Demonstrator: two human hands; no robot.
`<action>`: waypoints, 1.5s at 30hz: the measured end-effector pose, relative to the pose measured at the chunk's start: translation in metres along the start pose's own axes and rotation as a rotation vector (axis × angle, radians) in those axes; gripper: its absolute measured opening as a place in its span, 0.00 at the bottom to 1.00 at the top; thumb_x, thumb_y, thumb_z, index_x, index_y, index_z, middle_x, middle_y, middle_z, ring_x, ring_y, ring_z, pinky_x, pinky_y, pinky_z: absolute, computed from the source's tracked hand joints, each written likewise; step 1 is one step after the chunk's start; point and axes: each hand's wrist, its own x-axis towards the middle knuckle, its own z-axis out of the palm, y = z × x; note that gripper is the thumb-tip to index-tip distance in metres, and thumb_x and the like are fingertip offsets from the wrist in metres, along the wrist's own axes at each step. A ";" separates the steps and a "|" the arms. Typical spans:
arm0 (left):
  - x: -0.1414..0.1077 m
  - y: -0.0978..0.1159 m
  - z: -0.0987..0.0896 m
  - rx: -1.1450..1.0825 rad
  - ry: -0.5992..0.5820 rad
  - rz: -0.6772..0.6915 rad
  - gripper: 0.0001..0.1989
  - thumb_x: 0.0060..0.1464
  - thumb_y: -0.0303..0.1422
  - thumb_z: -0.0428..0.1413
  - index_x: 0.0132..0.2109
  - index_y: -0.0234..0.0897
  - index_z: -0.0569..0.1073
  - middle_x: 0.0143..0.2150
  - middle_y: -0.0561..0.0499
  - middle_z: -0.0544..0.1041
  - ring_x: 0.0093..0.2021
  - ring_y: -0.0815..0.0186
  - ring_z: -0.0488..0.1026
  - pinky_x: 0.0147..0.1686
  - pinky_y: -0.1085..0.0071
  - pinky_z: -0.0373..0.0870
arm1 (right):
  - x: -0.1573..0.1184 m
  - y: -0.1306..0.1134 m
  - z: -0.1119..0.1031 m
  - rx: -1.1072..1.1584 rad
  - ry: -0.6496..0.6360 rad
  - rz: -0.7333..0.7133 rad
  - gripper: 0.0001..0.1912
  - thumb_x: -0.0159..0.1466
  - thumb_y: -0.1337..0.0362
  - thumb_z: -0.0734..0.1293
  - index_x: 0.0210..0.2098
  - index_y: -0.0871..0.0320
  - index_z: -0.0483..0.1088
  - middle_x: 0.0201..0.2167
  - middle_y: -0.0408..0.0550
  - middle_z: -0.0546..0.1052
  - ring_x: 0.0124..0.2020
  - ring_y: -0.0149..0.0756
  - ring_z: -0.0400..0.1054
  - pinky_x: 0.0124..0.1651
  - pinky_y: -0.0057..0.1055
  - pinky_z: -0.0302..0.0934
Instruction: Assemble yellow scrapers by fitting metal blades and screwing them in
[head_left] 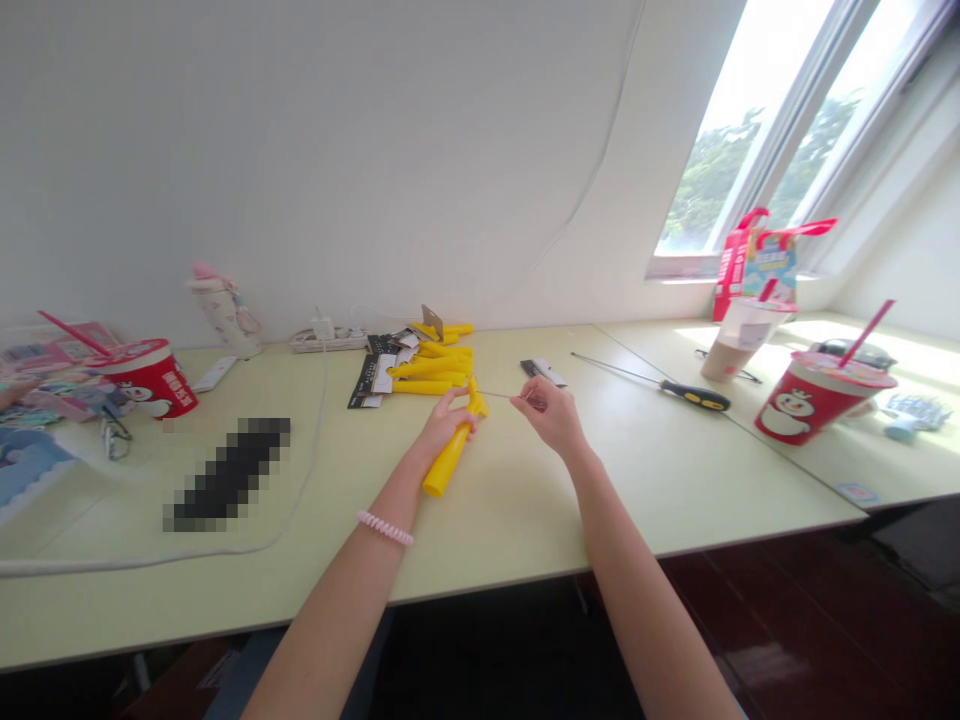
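My left hand (448, 422) is wrapped round a yellow tube-like piece (447, 462) over the middle of the table. A thin strand (495, 394) runs from the top of that piece to my right hand (546, 408), whose fingers are pinched on its end. Behind my left hand lies a pile of several yellow pieces (433, 369) with black and white card tags (369, 380). Another black and white tag (543, 372) rests just behind my right hand. A long screwdriver (694, 394) with a black and yellow handle lies to the right.
On the pale table (517, 520), a red cup (150, 378) and a bottle (225, 315) stand at left, near a power strip (328, 341) and its white cable. Another red cup (817, 397), a clear cup (744, 340) and a bag (769, 265) stand at right.
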 end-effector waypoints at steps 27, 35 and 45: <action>-0.002 0.003 0.003 -0.026 0.021 -0.017 0.31 0.39 0.23 0.57 0.54 0.34 0.63 0.22 0.55 0.70 0.19 0.73 0.65 0.21 0.76 0.62 | 0.002 0.004 -0.004 -0.036 0.026 0.003 0.10 0.54 0.55 0.67 0.28 0.56 0.70 0.25 0.46 0.76 0.26 0.34 0.69 0.32 0.32 0.64; 0.002 -0.002 0.000 -0.035 0.021 -0.008 0.31 0.38 0.23 0.57 0.54 0.36 0.63 0.23 0.54 0.71 0.20 0.72 0.66 0.21 0.77 0.62 | 0.003 0.006 -0.005 -0.078 -0.045 -0.015 0.12 0.61 0.56 0.59 0.31 0.57 0.69 0.27 0.47 0.74 0.28 0.33 0.67 0.30 0.28 0.61; 0.001 0.000 -0.001 -0.018 0.020 0.001 0.30 0.40 0.23 0.56 0.54 0.34 0.62 0.22 0.54 0.71 0.20 0.73 0.65 0.22 0.77 0.61 | 0.002 0.007 -0.005 -0.099 -0.067 -0.014 0.08 0.60 0.59 0.60 0.32 0.56 0.68 0.22 0.43 0.71 0.23 0.30 0.63 0.28 0.27 0.58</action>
